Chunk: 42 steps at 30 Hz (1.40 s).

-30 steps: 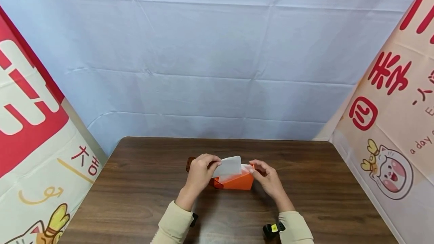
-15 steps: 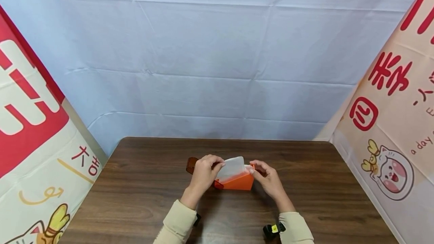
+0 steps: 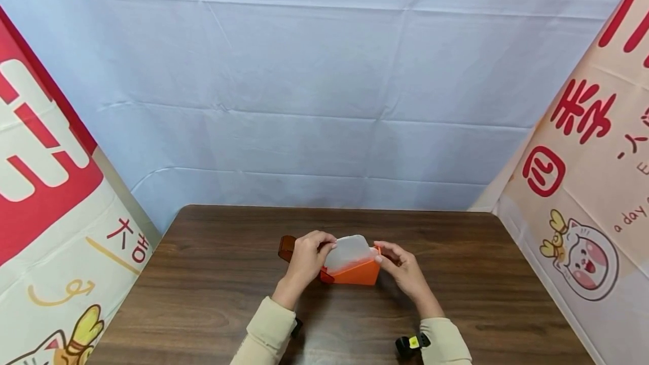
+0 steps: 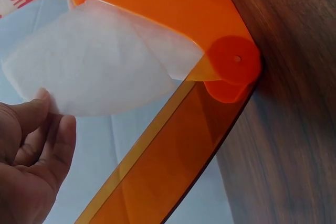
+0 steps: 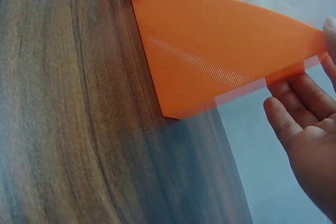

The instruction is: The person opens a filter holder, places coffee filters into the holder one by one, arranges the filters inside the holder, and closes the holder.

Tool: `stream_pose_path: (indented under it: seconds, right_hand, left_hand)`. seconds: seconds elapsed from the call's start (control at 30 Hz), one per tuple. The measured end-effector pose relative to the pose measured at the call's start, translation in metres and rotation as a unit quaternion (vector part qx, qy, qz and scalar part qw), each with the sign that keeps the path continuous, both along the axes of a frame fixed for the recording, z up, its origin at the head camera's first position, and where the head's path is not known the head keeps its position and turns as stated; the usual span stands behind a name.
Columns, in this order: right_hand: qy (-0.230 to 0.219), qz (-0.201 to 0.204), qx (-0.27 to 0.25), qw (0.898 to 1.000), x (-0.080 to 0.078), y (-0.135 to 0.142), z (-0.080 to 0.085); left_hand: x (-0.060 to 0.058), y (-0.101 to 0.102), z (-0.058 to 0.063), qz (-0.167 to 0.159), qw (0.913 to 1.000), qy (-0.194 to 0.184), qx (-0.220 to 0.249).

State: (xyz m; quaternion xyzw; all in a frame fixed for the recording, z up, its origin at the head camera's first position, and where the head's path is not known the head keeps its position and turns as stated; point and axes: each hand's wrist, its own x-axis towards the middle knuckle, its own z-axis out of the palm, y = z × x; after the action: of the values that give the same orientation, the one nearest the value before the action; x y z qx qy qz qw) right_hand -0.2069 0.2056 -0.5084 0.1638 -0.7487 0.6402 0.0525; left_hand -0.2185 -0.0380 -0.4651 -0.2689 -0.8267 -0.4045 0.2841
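Observation:
An orange box (image 3: pixel 357 273) with a slanted top edge stands on the table, its hinged translucent amber lid (image 4: pixel 173 150) swung back to the left. My left hand (image 3: pixel 305 255) pinches the lower corner of a white, fan-shaped coffee filter (image 4: pixel 89 61) between thumb and fingers. The filter's other end sits inside the box's opening, in front of another white filter (image 4: pixel 170 51). At the box's tall right end, my right hand (image 3: pixel 401 266) holds the rim, thumb on one side and fingertips (image 5: pixel 275 111) behind the wall.
The brown wooden table (image 3: pixel 228 297) reaches to a pale blue cloth backdrop (image 3: pixel 304 100). Printed banners hang on the left (image 3: pixel 45 185) and right (image 3: pixel 583 185). A small black wrist camera (image 3: pixel 409 345) is strapped at the right sleeve.
My left hand has shifted slightly right, bringing the coffee filter from above the box down into its opening. The right hand has stayed at the box's end.

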Motion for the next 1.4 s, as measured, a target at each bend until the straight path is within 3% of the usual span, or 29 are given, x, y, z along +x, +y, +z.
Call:
stream_pose_path:
  seconds: [0.2,0.47,0.67,0.93,1.4]
  right_hand:
    - [0.001,0.007,-0.004,1.000,-0.001,0.001,-0.003]
    - [0.022,0.018,-0.002,1.000,0.008,-0.004,0.018]
    - [0.020,0.020,0.002,1.000,0.011,-0.006,0.022]
    - [0.010,0.023,0.012,1.000,0.011,-0.004,0.025]
    - [0.001,0.054,-0.002,0.999,-0.003,0.010,0.001]
  left_hand:
    - [-0.002,0.002,-0.002,0.002,0.9999,-0.008,-0.009]
    - [0.000,0.005,-0.007,0.011,0.9975,-0.055,-0.044]
    - [0.001,0.005,-0.009,0.015,0.9944,-0.081,-0.066]
    - [0.001,0.010,-0.008,0.025,0.9960,-0.057,-0.064]
    - [0.001,0.014,-0.014,0.012,0.9914,-0.103,-0.079]
